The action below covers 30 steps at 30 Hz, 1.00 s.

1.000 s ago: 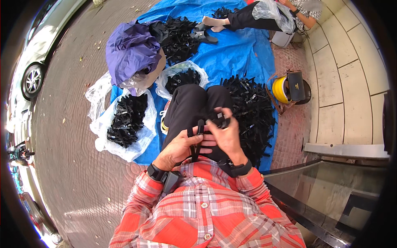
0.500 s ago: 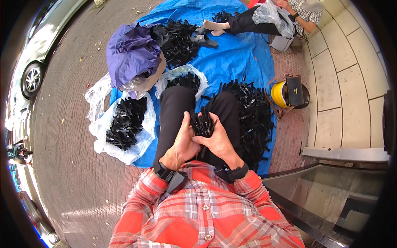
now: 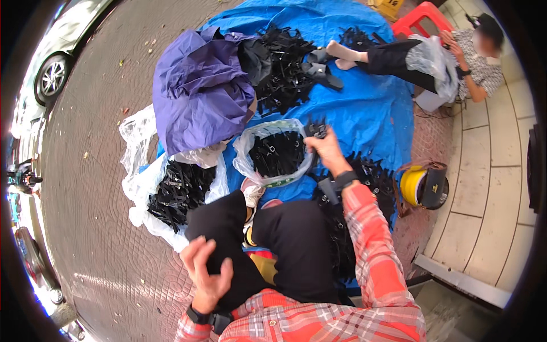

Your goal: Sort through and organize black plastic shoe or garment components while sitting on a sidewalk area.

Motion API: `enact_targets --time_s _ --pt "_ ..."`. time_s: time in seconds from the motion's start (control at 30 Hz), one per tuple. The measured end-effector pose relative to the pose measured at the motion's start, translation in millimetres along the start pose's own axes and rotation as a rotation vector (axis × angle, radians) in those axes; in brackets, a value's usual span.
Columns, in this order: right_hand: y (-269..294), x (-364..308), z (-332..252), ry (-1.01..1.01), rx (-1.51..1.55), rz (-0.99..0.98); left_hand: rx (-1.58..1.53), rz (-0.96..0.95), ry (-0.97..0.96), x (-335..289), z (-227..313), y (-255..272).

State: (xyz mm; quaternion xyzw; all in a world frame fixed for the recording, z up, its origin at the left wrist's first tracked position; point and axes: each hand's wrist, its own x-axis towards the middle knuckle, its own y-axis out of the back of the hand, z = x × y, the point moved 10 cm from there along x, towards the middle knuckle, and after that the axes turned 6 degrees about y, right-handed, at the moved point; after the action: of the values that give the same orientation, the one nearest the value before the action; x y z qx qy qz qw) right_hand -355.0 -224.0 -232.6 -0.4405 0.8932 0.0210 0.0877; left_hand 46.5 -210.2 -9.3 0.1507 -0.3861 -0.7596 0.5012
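Observation:
A bundle of narrow black strips (image 3: 315, 129) is gripped in my right hand (image 3: 327, 150), stretched forward over the blue tarp. Just left of it stands an open white plastic bag (image 3: 241, 156) with black strips (image 3: 278, 153) inside, some showing small shiny metal bits. My left hand (image 3: 206, 273) is raised beside my left knee, fingers apart and curled, holding nothing. Under my right forearm a large heap of black strips (image 3: 336, 242) spreads over the tarp. Another white bag (image 3: 215, 185), left of my knees, is also filled with black strips.
A purple cloth (image 3: 196, 94) covers something bulky on the blue tarp (image 3: 364, 108). Beyond it lie more strips (image 3: 285, 71) and grey sandals (image 3: 325, 74). At far right a person (image 3: 476, 62) sits near a red stool (image 3: 421, 20). A yellow-and-black bag (image 3: 424, 185) stands by the tiled wall.
My hands have parted. The right has carried the bundle forward beside the open bag, and the left has let go and drawn back left. My knees have moved back from the bag.

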Motion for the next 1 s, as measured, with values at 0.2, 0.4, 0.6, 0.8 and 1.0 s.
enact_targets --time_s 0.2,0.4,0.6,0.8,1.0 --pt "-119.8 16.5 204.1 -0.35 -0.089 -0.105 -0.147 -0.041 -0.013 -11.0 -38.1 4.1" --pt "-163.4 20.3 207.4 -0.221 -0.464 -0.175 -0.015 0.08 0.024 25.1 -15.7 9.7" --pt "-132.0 -13.3 171.4 0.317 -0.981 -0.072 -0.057 -0.039 0.02 28.7 -4.2 -12.2" --pt "-4.5 -121.2 118.1 0.125 -0.532 0.223 -0.095 0.06 0.028 26.7 19.5 -15.3" --pt "214.0 -312.1 84.6 0.011 -0.619 1.095 -0.083 0.071 -0.019 19.6 45.4 -34.5"
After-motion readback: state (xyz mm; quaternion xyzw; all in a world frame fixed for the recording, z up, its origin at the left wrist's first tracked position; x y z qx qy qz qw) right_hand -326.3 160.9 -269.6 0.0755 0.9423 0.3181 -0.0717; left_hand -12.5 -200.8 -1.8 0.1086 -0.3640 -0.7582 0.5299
